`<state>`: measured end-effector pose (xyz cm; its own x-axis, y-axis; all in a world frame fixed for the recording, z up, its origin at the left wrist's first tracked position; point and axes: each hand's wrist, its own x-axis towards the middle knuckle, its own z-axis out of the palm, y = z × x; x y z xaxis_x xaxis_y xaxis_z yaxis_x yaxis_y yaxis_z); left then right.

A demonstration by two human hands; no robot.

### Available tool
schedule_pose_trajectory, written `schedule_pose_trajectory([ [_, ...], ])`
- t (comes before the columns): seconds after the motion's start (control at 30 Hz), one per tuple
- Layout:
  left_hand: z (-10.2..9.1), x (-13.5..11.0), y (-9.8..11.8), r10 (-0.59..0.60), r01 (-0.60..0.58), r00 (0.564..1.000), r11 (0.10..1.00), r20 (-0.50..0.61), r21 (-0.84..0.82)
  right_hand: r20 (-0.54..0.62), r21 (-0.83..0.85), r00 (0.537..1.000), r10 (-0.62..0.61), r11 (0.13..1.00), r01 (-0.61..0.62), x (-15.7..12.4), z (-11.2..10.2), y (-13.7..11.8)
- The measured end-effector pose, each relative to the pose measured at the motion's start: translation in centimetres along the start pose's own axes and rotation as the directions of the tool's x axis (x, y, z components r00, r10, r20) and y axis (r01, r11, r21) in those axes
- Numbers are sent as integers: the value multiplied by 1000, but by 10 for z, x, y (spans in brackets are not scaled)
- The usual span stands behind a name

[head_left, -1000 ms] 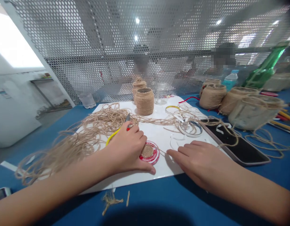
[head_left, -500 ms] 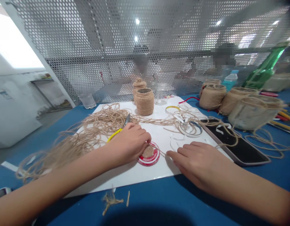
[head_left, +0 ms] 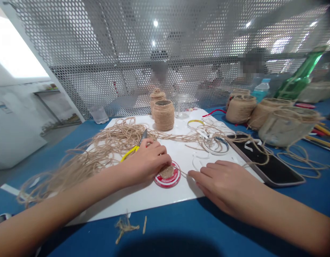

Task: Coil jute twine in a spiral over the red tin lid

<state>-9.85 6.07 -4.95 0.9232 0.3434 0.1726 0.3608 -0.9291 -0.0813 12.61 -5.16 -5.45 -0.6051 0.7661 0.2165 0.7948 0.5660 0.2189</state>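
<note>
My left hand (head_left: pixel 146 162) is curled, its fingertips pressing a small coil of jute twine (head_left: pixel 167 171) onto a round red-rimmed lid (head_left: pixel 168 179) that lies on a white board (head_left: pixel 159 194). Beside the lid, my right hand (head_left: pixel 224 182) lies flat on the board with fingers stretched toward it, and a twine strand runs under the fingertips. Yellow-handled scissors (head_left: pixel 133 149) lie just behind my left hand.
A loose heap of jute twine (head_left: pixel 100 150) covers the board's left side. Twine-wrapped jars (head_left: pixel 164 114) and a clear jar (head_left: pixel 182 105) stand at the back. A phone (head_left: pixel 264 160), more wrapped jars (head_left: pixel 241 108), a green bottle (head_left: pixel 301 76) lie right. Perforated metal screen (head_left: pixel 165 53) behind.
My left hand slid forward over the lid and closed its fingers onto the twine coil, with the thumb drawn in. My right hand barely shifted.
</note>
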Motion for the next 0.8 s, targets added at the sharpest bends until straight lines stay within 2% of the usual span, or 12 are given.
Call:
schedule_pose_trajectory([
  [0.1, 0, -1, -1, 45, -45, 999, 999, 17, 10, 0, 1, 1000, -1, 1000, 1, -1, -1, 1],
  [0.27, -12, -1, 3, 141, -144, 987, 989, 75, 36, -4, -4, 1000, 2, 1000, -2, -1, -2, 3],
  [0.37, -15, 0, 5, 191, -196, 979, 977, 65, 85, 5, -6, 1000, 5, 1000, -5, 0, -1, 4],
  [0.5, -15, 0, 4, 205, -210, 977, 975, 61, 74, -1, -2, 1000, 2, 1000, -2, 0, 0, 3],
  [0.7, -23, 1, 2, 191, -188, 970, 981, 147, -36, -14, 3, 1000, -19, 1000, 19, -1, 0, 4],
  [0.8, -27, 2, 4, 182, -179, 968, 983, 172, -35, -22, -4, 999, -31, 1000, 30, -2, 1, 4],
])
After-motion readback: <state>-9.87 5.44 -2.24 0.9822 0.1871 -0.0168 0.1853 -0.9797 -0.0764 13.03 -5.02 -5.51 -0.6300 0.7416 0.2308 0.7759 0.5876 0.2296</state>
